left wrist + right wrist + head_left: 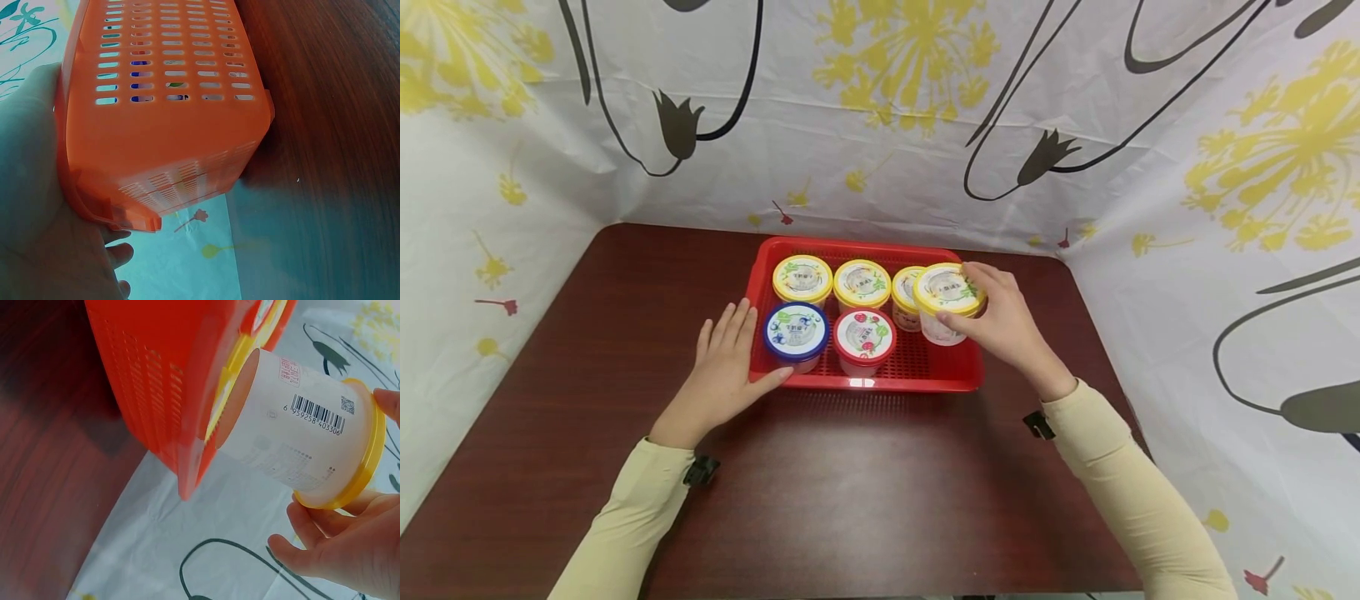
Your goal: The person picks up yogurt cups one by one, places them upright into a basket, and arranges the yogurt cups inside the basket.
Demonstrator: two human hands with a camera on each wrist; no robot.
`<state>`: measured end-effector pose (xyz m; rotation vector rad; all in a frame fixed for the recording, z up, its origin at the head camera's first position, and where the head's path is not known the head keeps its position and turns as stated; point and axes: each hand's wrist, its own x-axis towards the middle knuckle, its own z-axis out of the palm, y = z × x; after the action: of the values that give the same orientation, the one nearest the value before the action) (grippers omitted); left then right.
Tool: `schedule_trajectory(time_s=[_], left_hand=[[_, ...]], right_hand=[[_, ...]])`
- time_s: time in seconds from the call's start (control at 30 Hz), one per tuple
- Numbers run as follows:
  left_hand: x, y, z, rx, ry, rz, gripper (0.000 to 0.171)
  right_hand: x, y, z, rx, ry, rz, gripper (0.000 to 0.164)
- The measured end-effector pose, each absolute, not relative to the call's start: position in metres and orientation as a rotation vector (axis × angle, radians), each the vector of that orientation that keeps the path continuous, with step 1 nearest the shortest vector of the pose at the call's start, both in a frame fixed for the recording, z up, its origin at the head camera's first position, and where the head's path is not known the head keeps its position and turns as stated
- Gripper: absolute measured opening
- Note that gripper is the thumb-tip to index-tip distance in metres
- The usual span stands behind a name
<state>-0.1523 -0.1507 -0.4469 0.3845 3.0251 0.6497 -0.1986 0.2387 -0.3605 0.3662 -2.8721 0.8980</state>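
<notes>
My right hand (1011,327) grips a white tub with a yellow lid (946,290) by the lid's edge, above the right end of a red plastic basket (925,384). In the right wrist view, the tub (300,428) is tilted, its barcode showing beside the basket's rim. With fingers extended, my left hand (718,375) rests at the basket's left front corner, its thumb near the blue-lidded tub (796,332). Also in the basket are a red-lidded tub (865,335) at the front and yellow-lidded tubs (802,278) along the back, one partly hidden by the held tub.
The basket stands on a dark brown wooden table (850,492), towards its back edge. White cloth (880,167) with yellow and grey flower prints hangs behind and on both sides. Slotted walls (169,87) of the basket face the left wrist camera.
</notes>
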Motion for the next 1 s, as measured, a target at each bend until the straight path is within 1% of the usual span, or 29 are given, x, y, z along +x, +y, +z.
schedule_trajectory(time_s=[0.53,1.0], left_hand=[[-0.153,-0.151,-0.450,0.382,3.033,0.642,0.114],[-0.153,-0.150,-0.449,0.376,3.029,0.650,0.114]], right_hand=[[-0.188,0.233,-0.384,0.371,-2.951,0.921,0.084],[-0.182,0.244,-0.398,0.376,-2.949,0.949,0.086]])
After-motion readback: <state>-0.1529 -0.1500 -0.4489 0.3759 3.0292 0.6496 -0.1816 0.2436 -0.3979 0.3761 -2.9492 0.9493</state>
